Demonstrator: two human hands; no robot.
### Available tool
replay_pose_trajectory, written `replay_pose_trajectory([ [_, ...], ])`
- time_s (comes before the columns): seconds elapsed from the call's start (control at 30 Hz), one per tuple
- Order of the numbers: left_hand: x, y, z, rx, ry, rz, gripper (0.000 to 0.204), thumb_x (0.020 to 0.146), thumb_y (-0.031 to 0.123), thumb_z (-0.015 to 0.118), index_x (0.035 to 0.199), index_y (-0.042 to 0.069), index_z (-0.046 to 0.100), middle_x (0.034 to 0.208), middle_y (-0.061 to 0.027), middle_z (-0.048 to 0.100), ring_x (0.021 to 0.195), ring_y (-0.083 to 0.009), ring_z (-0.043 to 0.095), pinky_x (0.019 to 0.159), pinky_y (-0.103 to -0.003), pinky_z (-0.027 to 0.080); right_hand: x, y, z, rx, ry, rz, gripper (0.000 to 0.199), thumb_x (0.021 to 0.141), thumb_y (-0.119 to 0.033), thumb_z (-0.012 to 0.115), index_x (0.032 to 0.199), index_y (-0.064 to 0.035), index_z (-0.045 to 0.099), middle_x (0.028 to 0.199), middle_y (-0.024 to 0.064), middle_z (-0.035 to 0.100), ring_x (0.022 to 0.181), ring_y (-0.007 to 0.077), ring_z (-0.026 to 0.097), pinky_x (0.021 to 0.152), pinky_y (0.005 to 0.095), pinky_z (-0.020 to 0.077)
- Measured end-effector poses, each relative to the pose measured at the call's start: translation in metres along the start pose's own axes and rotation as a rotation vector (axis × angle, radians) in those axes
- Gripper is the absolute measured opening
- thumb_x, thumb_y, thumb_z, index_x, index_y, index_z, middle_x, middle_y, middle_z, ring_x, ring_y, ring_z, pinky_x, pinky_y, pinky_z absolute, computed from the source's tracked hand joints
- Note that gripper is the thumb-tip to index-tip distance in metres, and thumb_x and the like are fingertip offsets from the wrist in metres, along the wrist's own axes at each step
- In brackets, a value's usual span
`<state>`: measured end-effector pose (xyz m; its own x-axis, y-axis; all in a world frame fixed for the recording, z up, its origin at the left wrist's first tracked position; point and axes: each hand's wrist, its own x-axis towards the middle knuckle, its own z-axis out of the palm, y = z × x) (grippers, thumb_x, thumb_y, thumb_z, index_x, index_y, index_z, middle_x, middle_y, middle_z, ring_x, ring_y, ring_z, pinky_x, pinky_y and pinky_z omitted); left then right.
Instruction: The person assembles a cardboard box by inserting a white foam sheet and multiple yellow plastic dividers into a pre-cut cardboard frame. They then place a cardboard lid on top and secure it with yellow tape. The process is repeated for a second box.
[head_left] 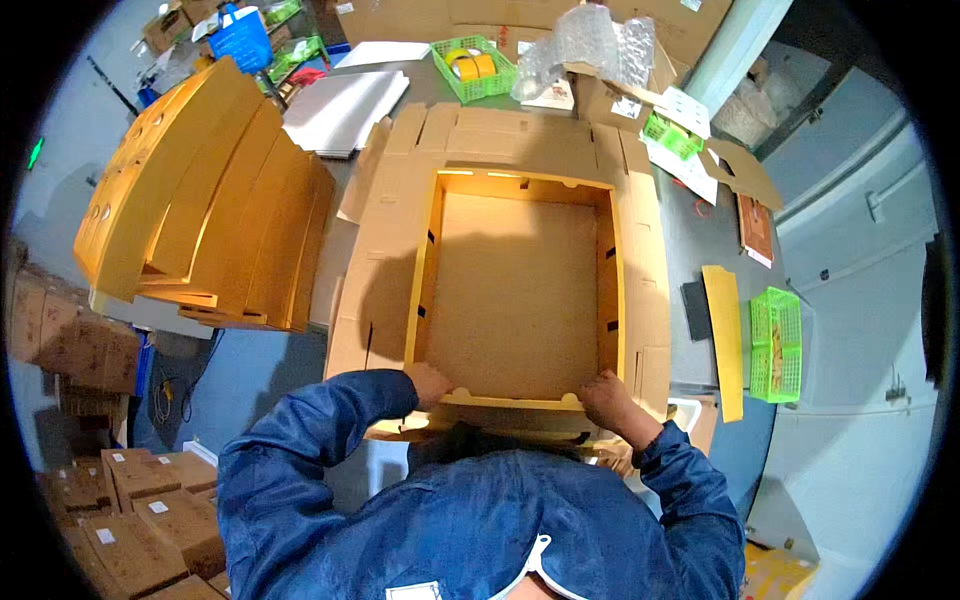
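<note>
A yellow-orange wooden box frame [620, 290] with a brown bottom lies in front of me, its inside facing up. Beneath it, flattened cardboard [375, 270] covers the table. My left hand [430, 384] is closed at the frame's near left corner. At the near right corner, my right hand [605, 400] is closed over the edge, fingertips at the inner side. Dark small marks line the frame's two side walls. The near board [510, 403] runs between my hands; its outer face is hidden from view.
Stacked yellow-orange wooden panels [230, 220] stand at the left. White sheets [345, 110] lie behind them. A green basket [475, 70] with yellow tape rolls and bubble wrap [595, 50] sit at the back. Rightward are a yellow strip [723, 340] and another green basket [776, 345]. Cartons [150, 500] fill the lower left.
</note>
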<state>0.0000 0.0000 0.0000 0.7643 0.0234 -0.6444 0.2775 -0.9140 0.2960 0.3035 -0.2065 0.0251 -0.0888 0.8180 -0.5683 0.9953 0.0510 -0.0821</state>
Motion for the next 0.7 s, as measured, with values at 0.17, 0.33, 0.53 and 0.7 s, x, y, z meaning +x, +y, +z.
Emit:
replay_pose_trajectory([
  [0.17, 0.037, 0.127, -0.014, -0.516, 0.566, 0.179, 0.050, 0.078, 0.027, 0.062, 0.119, 0.001, 0.052, 0.113, -0.0204, 0.055, 0.108, -0.0382, 0.050, 0.091, -0.047, 0.042, -0.018, 0.136, 0.029, -0.358, 0.675, 0.021, 0.022, 0.079, -0.009, 0.052, 0.098, -0.0039, 0.061, 0.111, 0.0154, 0.059, 0.111, 0.0319, 0.049, 0.102, 0.0420, 0.0334],
  [0.33, 0.033, 0.148, -0.036, -0.655, 0.924, 0.217, 0.042, 0.082, 0.020, 0.059, 0.117, -0.001, 0.050, 0.120, -0.0194, 0.050, 0.112, -0.0366, 0.048, 0.096, -0.043, 0.040, 0.027, 0.100, -0.076, 0.155, 0.726, 0.133, 0.045, 0.085, -0.016, 0.057, 0.124, 0.0038, 0.047, 0.128, 0.0270, 0.048, 0.119, 0.0420, 0.044, 0.103, 0.0459, 0.0345],
  [0.53, -0.016, 0.106, -0.002, -0.639, 0.923, 0.031, 0.031, 0.084, 0.017, 0.055, 0.112, 0.002, 0.052, 0.111, -0.0173, 0.052, 0.103, -0.0355, 0.052, 0.090, -0.043, 0.043, 0.101, -0.060, -0.095, 0.115, 0.393, -0.204, 0.057, 0.082, -0.018, 0.064, 0.131, -0.0015, 0.041, 0.132, 0.0216, 0.045, 0.120, 0.0392, 0.043, 0.102, 0.0453, 0.0352],
  [0.7, -0.035, 0.088, 0.051, -0.696, 1.035, -0.127, 0.030, 0.086, 0.018, 0.054, 0.111, 0.002, 0.053, 0.110, -0.0172, 0.053, 0.104, -0.0351, 0.052, 0.090, -0.041, 0.044, 0.135, -0.081, -0.059, 0.089, 0.179, -0.221, 0.031, 0.088, -0.020, 0.055, 0.117, -0.0092, 0.054, 0.115, 0.0169, 0.056, 0.107, 0.0339, 0.053, 0.096, 0.0466, 0.0384],
])
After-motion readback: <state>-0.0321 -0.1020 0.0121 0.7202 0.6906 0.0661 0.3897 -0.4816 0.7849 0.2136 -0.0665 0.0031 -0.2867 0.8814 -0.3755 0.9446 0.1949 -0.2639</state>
